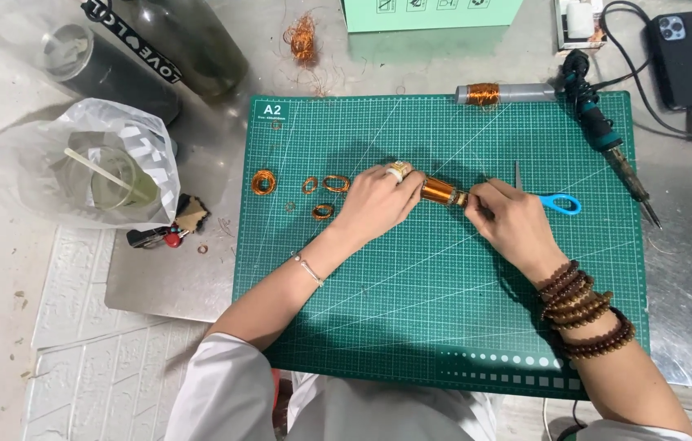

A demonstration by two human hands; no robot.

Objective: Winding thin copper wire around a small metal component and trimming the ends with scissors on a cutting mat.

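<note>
Both my hands meet over the middle of a green cutting mat (444,310). My left hand (374,204) grips one end of a small cylinder wound with copper wire (442,192). The other end of that copper coil is pinched by my right hand (509,220). The coil lies level between the two hands, just above the mat. Several small loose copper wire rings (321,189) lie on the mat to the left of my left hand.
Blue-handled scissors (554,200) lie right of my right hand. A soldering iron (607,139) and a grey rod wound with copper wire (497,94) sit at the mat's top right. A phone (683,57), a bagged drink cup (105,175), dark bottles (158,49) and keys (158,237) surround the mat.
</note>
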